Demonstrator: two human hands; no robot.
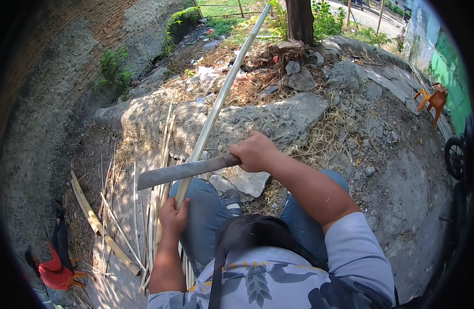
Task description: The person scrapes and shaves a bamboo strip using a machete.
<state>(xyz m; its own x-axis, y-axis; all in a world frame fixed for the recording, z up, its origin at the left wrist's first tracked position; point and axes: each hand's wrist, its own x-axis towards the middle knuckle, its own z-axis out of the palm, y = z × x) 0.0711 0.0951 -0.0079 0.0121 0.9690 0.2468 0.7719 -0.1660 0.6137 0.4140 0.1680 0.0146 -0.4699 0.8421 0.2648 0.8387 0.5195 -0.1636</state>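
Note:
My left hand (173, 218) is closed round the near end of a long, pale bamboo strip (212, 114), beside my left knee. The strip slants up and away toward the tree. In my right hand (255, 152) is the dark handle of a machete, gripped in front of my lap. The broad grey machete blade (183, 172) points left and lies across the strip, a little above my left hand. Whether its edge bites into the bamboo I cannot tell.
Cut bamboo strips (157, 206) lie on the ground at my left, next to a split bamboo length (100, 226). A person in red (56, 270) sits far left. Ahead are a broken concrete slab (278, 118) and a tree trunk (300, 20). An orange chair (432, 102) stands right.

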